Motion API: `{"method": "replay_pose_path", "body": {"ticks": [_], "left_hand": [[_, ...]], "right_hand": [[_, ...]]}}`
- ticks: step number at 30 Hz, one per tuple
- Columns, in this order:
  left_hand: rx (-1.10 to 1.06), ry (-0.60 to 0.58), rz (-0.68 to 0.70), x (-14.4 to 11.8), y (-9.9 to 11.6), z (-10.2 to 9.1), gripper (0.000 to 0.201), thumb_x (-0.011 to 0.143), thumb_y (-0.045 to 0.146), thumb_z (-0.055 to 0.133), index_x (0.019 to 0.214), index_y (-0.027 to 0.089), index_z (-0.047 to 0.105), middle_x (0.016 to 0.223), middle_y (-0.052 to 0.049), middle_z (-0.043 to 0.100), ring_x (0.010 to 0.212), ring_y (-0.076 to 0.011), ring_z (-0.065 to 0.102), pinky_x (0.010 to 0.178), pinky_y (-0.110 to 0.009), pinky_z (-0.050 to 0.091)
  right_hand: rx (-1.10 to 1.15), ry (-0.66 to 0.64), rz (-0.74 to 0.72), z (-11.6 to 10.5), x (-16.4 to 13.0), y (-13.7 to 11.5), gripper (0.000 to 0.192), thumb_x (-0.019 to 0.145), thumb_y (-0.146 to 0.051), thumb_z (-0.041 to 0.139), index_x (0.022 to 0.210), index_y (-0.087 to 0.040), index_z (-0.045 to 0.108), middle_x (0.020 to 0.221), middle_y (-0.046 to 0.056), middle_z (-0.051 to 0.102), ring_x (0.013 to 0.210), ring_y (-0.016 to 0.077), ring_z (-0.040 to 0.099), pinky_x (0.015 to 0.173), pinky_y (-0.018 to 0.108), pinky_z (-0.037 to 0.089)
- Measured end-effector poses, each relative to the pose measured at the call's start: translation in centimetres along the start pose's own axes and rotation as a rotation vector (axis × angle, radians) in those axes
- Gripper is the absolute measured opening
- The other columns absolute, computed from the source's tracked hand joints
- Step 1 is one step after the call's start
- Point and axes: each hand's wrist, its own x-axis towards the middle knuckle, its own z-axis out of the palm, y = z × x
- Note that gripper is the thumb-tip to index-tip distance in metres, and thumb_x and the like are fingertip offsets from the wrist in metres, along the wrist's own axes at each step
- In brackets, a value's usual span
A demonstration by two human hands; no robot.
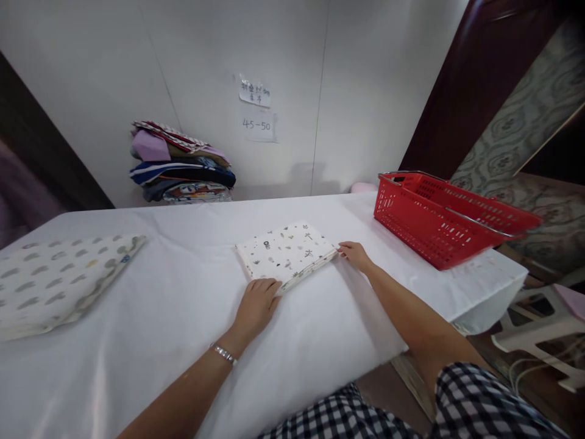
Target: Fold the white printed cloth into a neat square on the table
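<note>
The left hand (256, 305), a silver bracelet (223, 353) at its wrist, lies flat with fingers spread on the near corner of a folded white cloth with small dark prints (286, 252), which rests mid-table on the white-covered table (183, 305). The right hand (355, 254) pinches the cloth's right corner with curled fingers. Beyond sit a red plastic basket (439, 222) on the right, a dotted folded cloth (59, 277) on the left, and a pile of colourful fabrics (180, 163) by the wall.
</note>
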Motion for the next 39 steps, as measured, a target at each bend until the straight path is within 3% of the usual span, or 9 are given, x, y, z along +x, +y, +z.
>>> {"method": "replay_pose_path", "body": {"ticks": [4, 11, 20, 28, 33, 36, 39], "left_hand": [[0.030, 0.010, 0.020, 0.0, 0.0, 0.3, 0.029, 0.087, 0.019, 0.043, 0.111, 0.020, 0.059, 0.108, -0.008, 0.062, 0.101, -0.0230, 0.054, 0.091, -0.042, 0.039], [0.042, 0.031, 0.039, -0.1, -0.2, 0.5, 0.029, 0.088, 0.018, 0.042, 0.110, 0.020, 0.059, 0.107, -0.008, 0.063, 0.100, -0.0230, 0.054, 0.091, -0.043, 0.039], [0.017, 0.013, 0.022, -0.2, -0.1, 0.5, 0.031, 0.087, 0.019, 0.039, 0.109, 0.021, 0.061, 0.107, -0.008, 0.064, 0.100, -0.0232, 0.056, 0.092, -0.044, 0.040], [0.013, 0.029, 0.027, -0.2, -0.3, 0.7, 0.031, 0.087, 0.019, 0.040, 0.110, 0.022, 0.061, 0.107, -0.008, 0.064, 0.100, -0.0231, 0.055, 0.093, -0.044, 0.040], [-0.006, 0.030, 0.019, -0.1, -0.2, 0.4, 0.027, 0.087, 0.026, 0.044, 0.108, 0.023, 0.061, 0.107, -0.007, 0.064, 0.100, -0.0229, 0.056, 0.091, -0.043, 0.041], [0.005, 0.023, 0.006, 0.4, 0.2, -0.1, 0.025, 0.088, 0.029, 0.045, 0.104, 0.022, 0.062, 0.105, -0.008, 0.064, 0.100, -0.0233, 0.056, 0.089, -0.042, 0.042], [0.020, 0.021, -0.002, 1.2, 0.7, -0.2, 0.024, 0.088, 0.029, 0.044, 0.103, 0.022, 0.062, 0.107, -0.007, 0.063, 0.100, -0.0231, 0.055, 0.088, -0.041, 0.042]], "right_hand": [[0.047, -0.088, 0.156, -0.5, 0.7, -0.6, 0.033, 0.085, -0.040, 0.048, 0.075, -0.012, 0.064, 0.071, 0.006, 0.067, 0.046, 0.0086, 0.053, 0.043, 0.020, 0.039], [-0.002, -0.198, 0.315, -0.2, 2.3, -2.7, 0.041, 0.072, -0.045, 0.064, 0.047, -0.016, 0.050, 0.039, -0.001, 0.046, 0.035, 0.0075, 0.037, 0.038, 0.022, 0.029], [-0.046, -0.082, 0.251, 0.3, 1.6, -1.3, 0.026, 0.071, -0.036, 0.061, 0.056, -0.017, 0.053, 0.039, -0.006, 0.038, 0.042, 0.0075, 0.037, 0.043, 0.021, 0.028], [-0.075, -0.141, 0.231, 0.6, 2.1, -0.5, 0.025, 0.073, -0.036, 0.061, 0.060, -0.016, 0.056, 0.041, -0.004, 0.047, 0.038, 0.0082, 0.042, 0.041, 0.020, 0.031], [-0.084, -0.089, 0.082, 0.4, 1.7, -0.3, 0.027, 0.077, -0.040, 0.057, 0.067, -0.014, 0.061, 0.049, 0.000, 0.056, 0.046, 0.0112, 0.051, 0.048, 0.022, 0.039], [-0.085, 0.015, -0.062, 0.4, 1.1, -0.4, 0.026, 0.079, -0.038, 0.054, 0.089, -0.016, 0.065, 0.081, 0.005, 0.067, 0.074, 0.0160, 0.060, 0.066, 0.026, 0.045], [-0.079, 0.046, -0.214, 0.5, 0.6, -0.6, 0.028, 0.078, -0.030, 0.055, 0.103, -0.021, 0.063, 0.111, 0.005, 0.062, 0.103, 0.0181, 0.054, 0.083, 0.030, 0.044]]}}
